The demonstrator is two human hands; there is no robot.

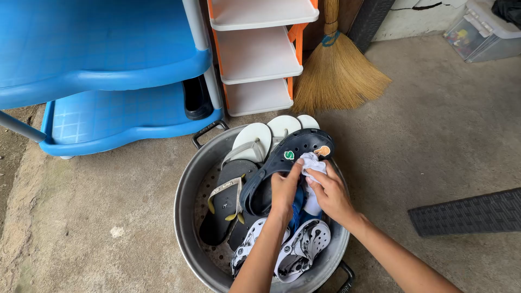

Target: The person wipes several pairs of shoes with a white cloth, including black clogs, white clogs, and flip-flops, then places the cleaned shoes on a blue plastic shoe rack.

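A round metal basin (187, 209) on the concrete floor holds several sandals. My left hand (284, 190) rests on a dark navy clog (287, 157) with small charms on its top. My right hand (331, 194) grips a white cloth (313, 165) and presses it against the clog's side. A black flip-flop (225, 203) lies left of the clog. White flip-flops (255, 138) lie at the far rim. A black-and-white patterned clog (301, 252) sits under my forearms, with a blue sandal partly hidden between my hands.
A blue plastic rack (119, 116) with a black shoe (196, 100) stands at the upper left. Beside it is a white-and-orange shelf unit (258, 65). A straw broom (336, 70) leans behind the basin. A dark mat (472, 211) lies right, a clear storage box (483, 32) far right.
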